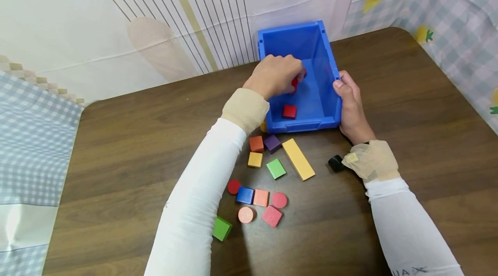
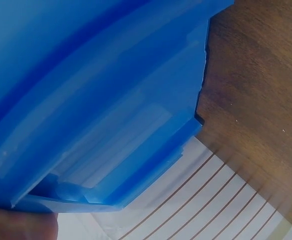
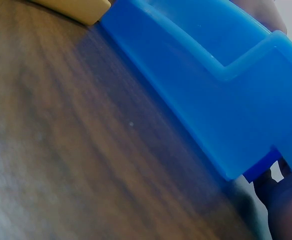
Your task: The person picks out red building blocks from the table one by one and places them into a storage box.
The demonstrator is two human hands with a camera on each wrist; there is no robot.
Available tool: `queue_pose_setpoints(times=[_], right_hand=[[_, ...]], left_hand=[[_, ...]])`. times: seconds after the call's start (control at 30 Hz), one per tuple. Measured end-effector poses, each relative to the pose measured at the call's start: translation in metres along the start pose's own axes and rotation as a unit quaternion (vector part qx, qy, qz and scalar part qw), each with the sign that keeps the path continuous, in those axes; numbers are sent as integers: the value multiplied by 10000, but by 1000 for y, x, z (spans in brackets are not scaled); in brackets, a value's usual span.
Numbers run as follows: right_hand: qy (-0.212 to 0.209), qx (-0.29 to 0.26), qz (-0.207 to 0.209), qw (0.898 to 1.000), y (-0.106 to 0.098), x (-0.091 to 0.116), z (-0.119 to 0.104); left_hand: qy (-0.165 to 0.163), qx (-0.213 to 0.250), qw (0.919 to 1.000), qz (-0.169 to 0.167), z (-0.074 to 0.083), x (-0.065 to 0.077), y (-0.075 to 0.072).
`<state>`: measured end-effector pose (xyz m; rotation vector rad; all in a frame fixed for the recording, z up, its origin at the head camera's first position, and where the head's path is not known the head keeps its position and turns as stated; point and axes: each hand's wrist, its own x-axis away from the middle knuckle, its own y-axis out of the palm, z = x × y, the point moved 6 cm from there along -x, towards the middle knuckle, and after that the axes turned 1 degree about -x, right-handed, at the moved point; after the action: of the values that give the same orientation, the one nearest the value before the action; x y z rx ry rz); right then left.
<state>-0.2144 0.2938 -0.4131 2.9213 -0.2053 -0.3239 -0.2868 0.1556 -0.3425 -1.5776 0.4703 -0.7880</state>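
A blue plastic bin (image 1: 307, 125) stands at the back of the table. My left hand (image 1: 278, 75) reaches over its left wall, fingers curled down inside, pinching a red block (image 1: 294, 84) between thumb and fingers. A bit of red shows beyond the fingertips, mostly hidden by the hand. Another red block (image 1: 289, 112) lies on the bin floor near the front wall. My right hand (image 1: 352, 107) grips the bin's right wall, thumb over the rim and fingers outside. In the right wrist view, the bin's outer side (image 3: 185, 100) fills the upper right.
In front of the bin lie an orange block (image 1: 256, 144), a purple block (image 1: 272, 143), a long yellow block (image 1: 298, 159) and a light green block (image 1: 276, 169). Nearer are a blue block (image 1: 245, 195), several red and pink pieces, and a green block (image 1: 221, 228) beside the left sleeve.
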Motion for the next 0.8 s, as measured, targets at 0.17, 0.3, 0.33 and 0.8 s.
queue_pose_setpoints(times=[0.17,0.3,0.33,0.8], right_hand=[[53,29,4,10000,-2,1,1],[56,16,11,10000,-3,1,2],[49,7,19,10000,-4,1,2],[67,-8,45,10000,-3,2,3]], left_hand=[[32,3,10000,2,1,-1,2],[35,9,10000,-7,2,-2,3],[37,9,10000,-9,2,-2,3],[40,-175,9998,-73,2,-3,5]])
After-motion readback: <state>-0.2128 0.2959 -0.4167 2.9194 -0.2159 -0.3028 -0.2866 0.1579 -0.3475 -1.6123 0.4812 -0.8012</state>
